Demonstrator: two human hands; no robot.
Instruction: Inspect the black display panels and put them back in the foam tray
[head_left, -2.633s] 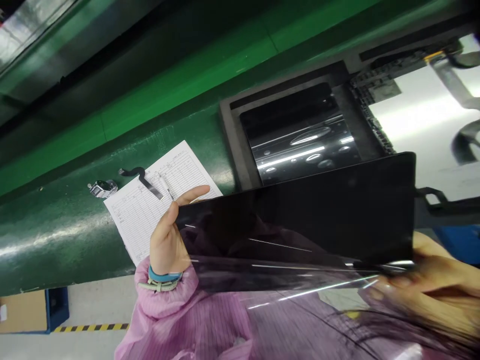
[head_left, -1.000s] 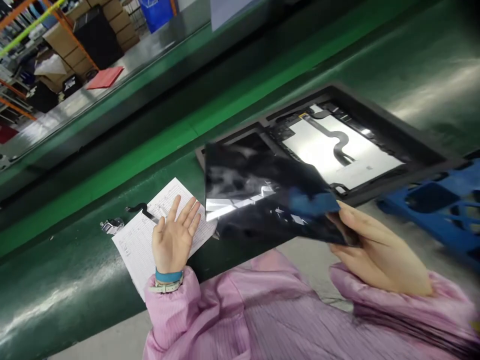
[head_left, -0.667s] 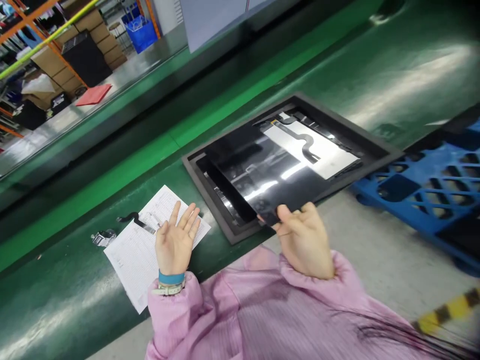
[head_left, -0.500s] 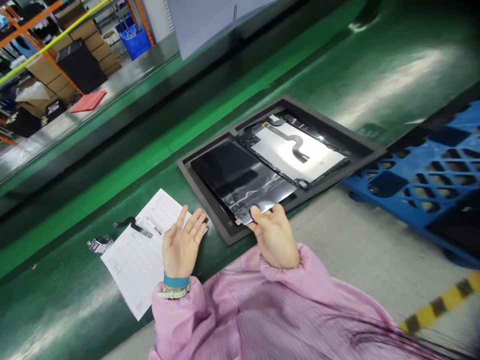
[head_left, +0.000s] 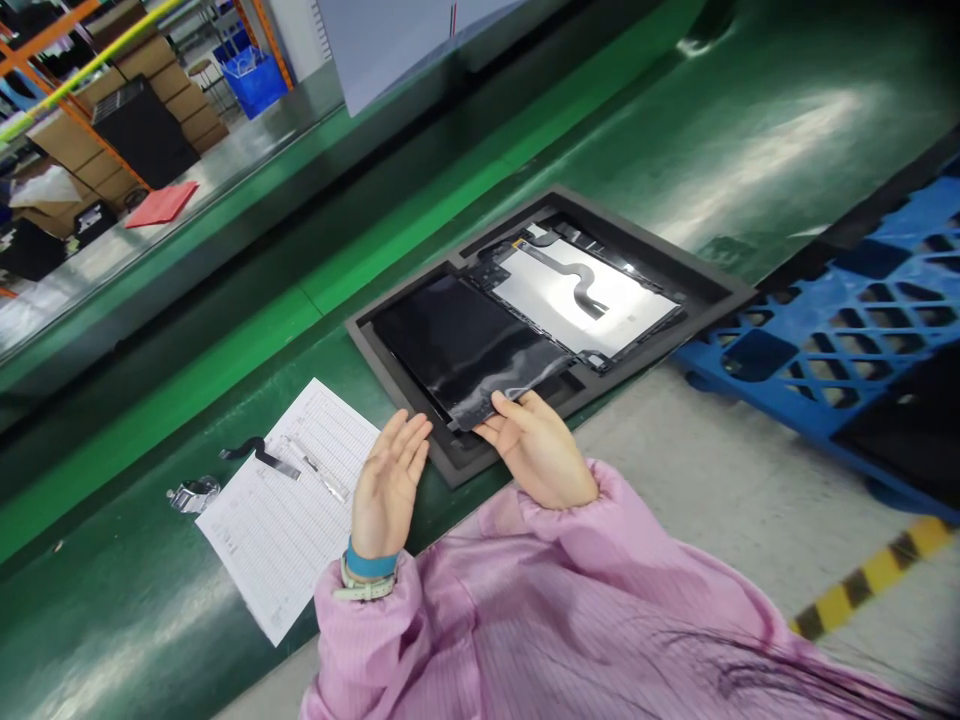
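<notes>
A glossy black display panel (head_left: 469,335) lies tilted over the left compartment of a dark foam tray (head_left: 480,465). My right hand (head_left: 540,450) pinches its near edge, thumb on top and fingers beneath. My left hand (head_left: 390,485) is open, palm up, fingers stretched out, close to the tray's near left corner and touching nothing that I can see. In the right compartment sits a silver-backed panel (head_left: 634,315) with a black frame, and a dark wavy flex cable (head_left: 581,285) runs across it.
Left of my hands, a printed sheet (head_left: 262,550) carries a pen (head_left: 319,470) and a black flex cable (head_left: 262,455). Beside it lies a clear tape roll or similar small item (head_left: 195,494). A blue plastic pallet (head_left: 847,330) stands at right, below the green bench (head_left: 112,570).
The near edge of the display panel has dropped a little toward the tray, still in my right hand. My left hand has moved right, nearer the tray corner. The view has shifted slightly.
</notes>
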